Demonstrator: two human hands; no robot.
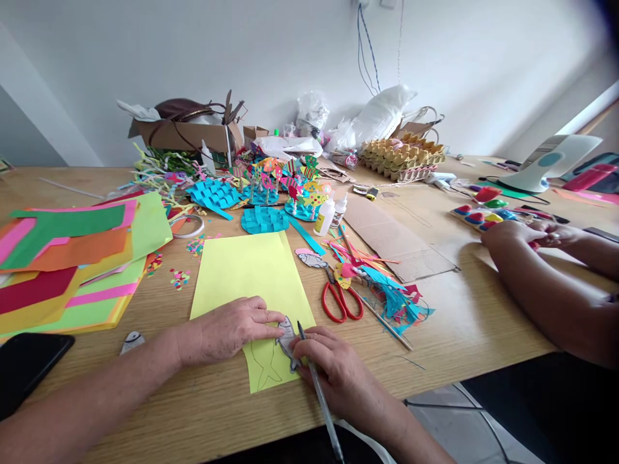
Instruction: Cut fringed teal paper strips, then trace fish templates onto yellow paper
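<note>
A yellow sheet of paper (251,270) lies before me, with a pencilled fish outline near its lower edge. On the sheet, beside the outline, rests a small grey fish cutout (286,335). My left hand (235,328) lies over the paper, its fingertips touching the cutout's upper part. My right hand (329,364) is closed on a pen (322,399), whose upper end points toward me, and its fingers are at the cutout's right side. Red-handled scissors (341,301) lie right of the sheet, next to another fish cutout (312,258).
Stacked coloured paper (72,258) and a black phone (33,367) are at left. Glue bottles (324,216), blue woven pieces (264,220), cardboard (391,238) and paper scraps (396,293) lie beyond. Another person's hands (532,235) work at right.
</note>
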